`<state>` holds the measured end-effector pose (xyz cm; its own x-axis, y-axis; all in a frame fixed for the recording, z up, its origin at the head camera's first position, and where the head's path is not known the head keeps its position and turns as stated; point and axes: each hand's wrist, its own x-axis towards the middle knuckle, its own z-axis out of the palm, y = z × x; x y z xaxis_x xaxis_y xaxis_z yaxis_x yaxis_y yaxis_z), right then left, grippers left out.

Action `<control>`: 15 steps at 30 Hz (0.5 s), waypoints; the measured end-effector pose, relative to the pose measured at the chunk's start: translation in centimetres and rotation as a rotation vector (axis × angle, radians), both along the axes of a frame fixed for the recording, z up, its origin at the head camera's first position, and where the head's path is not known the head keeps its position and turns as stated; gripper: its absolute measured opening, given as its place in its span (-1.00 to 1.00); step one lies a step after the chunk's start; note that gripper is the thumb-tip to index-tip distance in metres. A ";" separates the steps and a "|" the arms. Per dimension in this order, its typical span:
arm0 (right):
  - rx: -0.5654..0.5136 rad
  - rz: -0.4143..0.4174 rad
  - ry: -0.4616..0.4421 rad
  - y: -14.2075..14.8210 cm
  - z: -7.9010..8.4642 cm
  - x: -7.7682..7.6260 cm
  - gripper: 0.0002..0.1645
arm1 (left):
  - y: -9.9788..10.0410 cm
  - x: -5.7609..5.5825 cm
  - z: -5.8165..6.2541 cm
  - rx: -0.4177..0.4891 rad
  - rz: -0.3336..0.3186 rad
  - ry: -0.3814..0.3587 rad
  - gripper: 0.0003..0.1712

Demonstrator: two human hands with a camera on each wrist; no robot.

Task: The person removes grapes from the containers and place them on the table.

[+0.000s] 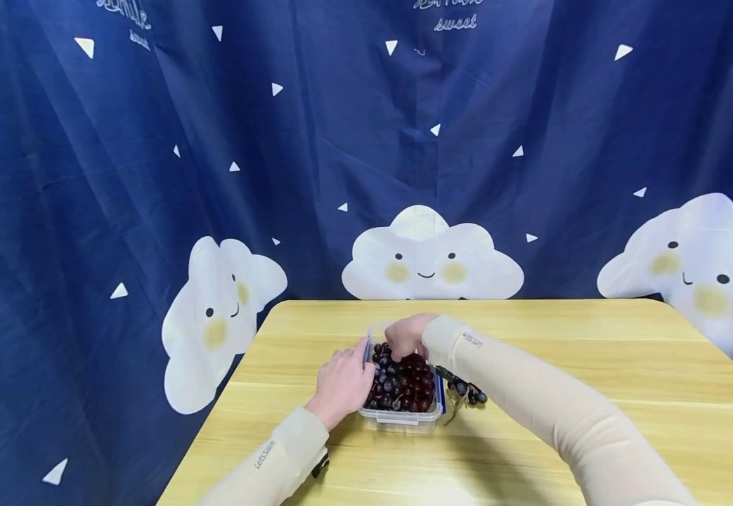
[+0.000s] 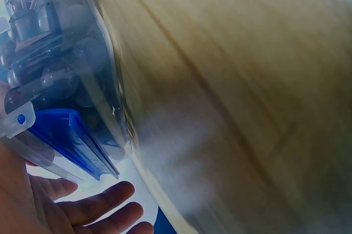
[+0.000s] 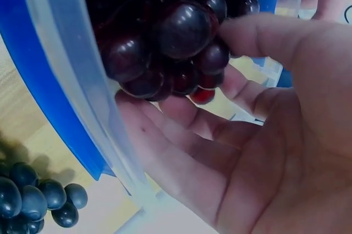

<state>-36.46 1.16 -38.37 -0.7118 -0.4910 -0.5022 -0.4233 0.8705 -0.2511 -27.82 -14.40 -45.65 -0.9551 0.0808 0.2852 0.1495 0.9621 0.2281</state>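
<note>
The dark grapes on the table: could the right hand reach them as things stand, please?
Probably, once freed: the right hand holds reddish grapes in the container, whose wall stands between it and those dark grapes.

The grapes (image 1: 404, 386) in the clear plastic container (image 1: 398, 417) run from deep red to purple-black; the strip (image 3: 52, 96) along its side is bright blue. The grape bunch (image 3: 33, 204) outside is blue-black. The tabletop (image 1: 594, 337) is pale yellow with streaky wood grain, the sleeves (image 1: 530, 393) cream with dark lettering, the curtain (image 1: 366, 140) navy, patterned with white triangles and yellow-cheeked white clouds (image 1: 423, 232).
</note>
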 end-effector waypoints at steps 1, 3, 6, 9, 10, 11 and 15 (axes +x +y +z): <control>-0.007 -0.009 -0.009 0.1 0.0 0.0 -0.89 | 0.0 0.0 0.0 0.000 0.000 0.002 -0.39; -0.016 -0.030 -0.038 0.2 0.1 0.0 -0.77 | 0.0 -0.1 0.1 0.000 -0.004 0.010 -0.39; -0.046 -0.082 -0.084 0.3 0.2 0.1 -0.53 | 0.0 -0.1 0.1 0.002 0.001 0.006 -0.39; -0.078 -0.135 -0.119 0.4 0.2 0.2 -0.38 | 0.0 -0.1 0.0 0.000 0.010 0.001 -0.39; -0.085 -0.147 -0.124 0.4 0.2 0.3 -0.37 | 0.0 -0.1 0.0 -0.002 0.014 -0.001 -0.40; -0.087 -0.151 -0.128 0.4 0.2 0.4 -0.38 | 0.0 -0.1 0.0 -0.004 0.014 0.000 -0.40; -0.093 -0.161 -0.142 0.6 0.3 0.8 -0.62 | 0.0 -0.1 -0.1 -0.003 0.005 0.004 -0.41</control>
<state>-35.70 1.75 -38.10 -0.7101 -0.4255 -0.5610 -0.2354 0.8944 -0.3804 -27.95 -14.36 -45.79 -0.9543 0.0771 0.2887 0.1459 0.9634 0.2248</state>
